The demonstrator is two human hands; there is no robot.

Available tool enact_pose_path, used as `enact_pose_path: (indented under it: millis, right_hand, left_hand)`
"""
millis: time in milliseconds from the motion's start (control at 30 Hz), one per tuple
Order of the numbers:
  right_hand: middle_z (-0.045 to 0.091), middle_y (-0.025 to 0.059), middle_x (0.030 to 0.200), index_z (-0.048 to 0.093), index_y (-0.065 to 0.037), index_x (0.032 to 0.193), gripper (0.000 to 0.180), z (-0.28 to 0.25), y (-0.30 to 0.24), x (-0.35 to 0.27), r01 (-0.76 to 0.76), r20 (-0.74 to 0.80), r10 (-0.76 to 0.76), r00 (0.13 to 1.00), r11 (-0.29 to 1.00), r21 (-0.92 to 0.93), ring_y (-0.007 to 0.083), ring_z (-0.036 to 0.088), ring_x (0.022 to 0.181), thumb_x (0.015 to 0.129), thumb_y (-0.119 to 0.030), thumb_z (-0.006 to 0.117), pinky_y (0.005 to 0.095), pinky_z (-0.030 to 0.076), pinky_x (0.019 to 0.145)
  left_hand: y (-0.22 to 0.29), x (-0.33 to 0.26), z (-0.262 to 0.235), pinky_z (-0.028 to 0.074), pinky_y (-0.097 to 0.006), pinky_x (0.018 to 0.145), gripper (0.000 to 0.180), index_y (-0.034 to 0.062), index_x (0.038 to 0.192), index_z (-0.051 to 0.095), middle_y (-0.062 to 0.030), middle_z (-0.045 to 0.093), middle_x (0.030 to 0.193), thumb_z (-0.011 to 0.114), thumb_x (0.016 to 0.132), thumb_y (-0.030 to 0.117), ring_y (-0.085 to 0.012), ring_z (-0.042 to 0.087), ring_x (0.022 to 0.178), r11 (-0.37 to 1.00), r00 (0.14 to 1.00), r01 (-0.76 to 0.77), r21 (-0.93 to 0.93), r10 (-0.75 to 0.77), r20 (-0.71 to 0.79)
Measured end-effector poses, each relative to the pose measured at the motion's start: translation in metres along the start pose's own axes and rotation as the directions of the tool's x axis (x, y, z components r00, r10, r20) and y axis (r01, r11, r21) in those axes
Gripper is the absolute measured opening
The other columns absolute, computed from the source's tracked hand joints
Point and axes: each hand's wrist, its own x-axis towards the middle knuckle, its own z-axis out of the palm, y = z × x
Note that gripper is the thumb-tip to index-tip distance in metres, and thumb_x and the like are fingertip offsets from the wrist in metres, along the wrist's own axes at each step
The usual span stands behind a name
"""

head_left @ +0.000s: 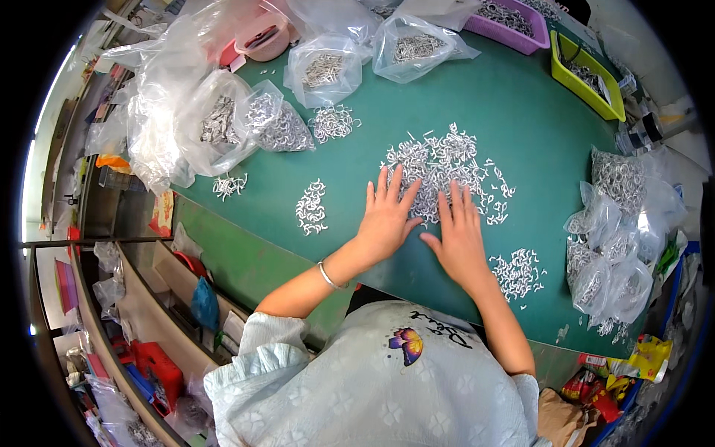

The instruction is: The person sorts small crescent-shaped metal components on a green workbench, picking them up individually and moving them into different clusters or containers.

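Observation:
A broad heap of small, silvery curved metal pieces (428, 165) lies on the green tabletop (372, 276). My left hand (386, 216) rests flat at the heap's near left edge, fingers spread, fingertips touching the pieces. Beside it, my right hand (459, 240) lies with its fingers stretched out over the heap's near side. Neither hand grips anything. Smaller piles of similar pieces lie around: one left of my left hand (310, 208), another by my right wrist (517, 274), and one farther back (334, 123). Pieces under my fingertips are partly hidden.
Clear plastic bags of metal pieces (279, 123) crowd the far left. More filled bags (607, 261) line the right edge. A purple basket (514, 37) and a yellow-green basket (607, 100) stand at the far right. Shelving (141, 313) stands left of the table.

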Motion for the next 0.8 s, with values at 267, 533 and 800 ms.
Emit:
enact_pose_path:
  millis: [267, 533, 800]
  right_hand:
    - [0.037, 0.0145, 0.151, 0.048, -0.002, 0.137, 0.063, -0.034, 0.001, -0.062, 0.103, 0.210, -0.147, 0.967, 0.973, 0.208, 0.0324, 0.028, 0.143, 0.083, -0.027, 0.070, 0.0537, 0.019, 0.116]
    - [0.035, 0.0161, 0.152, 0.044, 0.001, 0.139, 0.066, -0.035, -0.010, -0.083, 0.019, 0.283, -0.090, 0.955, 0.969, 0.245, 0.0335, 0.027, 0.144, 0.084, -0.025, 0.069, 0.0527, 0.019, 0.116]
    - [0.039, 0.0152, 0.149, 0.048, 0.002, 0.136, 0.054, -0.038, -0.014, -0.086, -0.029, 0.255, -0.036, 0.966, 0.969, 0.247, 0.0360, 0.028, 0.143, 0.088, -0.017, 0.064, 0.0562, 0.018, 0.115]
  left_hand:
    - [0.016, -0.041, -0.013, 0.022, -0.060, 0.112, 0.055, 0.0072, 0.139, 0.046, -0.0197, 0.027, 0.153, 0.064, 0.087, 0.005, -0.0442, 0.021, 0.143, 0.959, 0.995, -0.093, -0.268, 0.100, 0.016]
    - [0.033, -0.070, 0.001, 0.017, -0.059, 0.114, 0.049, 0.0031, 0.135, 0.050, -0.0171, 0.029, 0.154, 0.060, 0.087, 0.004, -0.0378, 0.023, 0.145, 0.966, 0.984, -0.128, -0.223, 0.153, 0.096]
    - [0.033, -0.084, 0.004, 0.027, -0.054, 0.111, 0.035, 0.0057, 0.117, 0.063, -0.0143, 0.045, 0.143, 0.065, 0.082, 0.001, -0.0338, 0.039, 0.137, 0.915, 0.983, -0.159, -0.370, 0.180, 0.022]
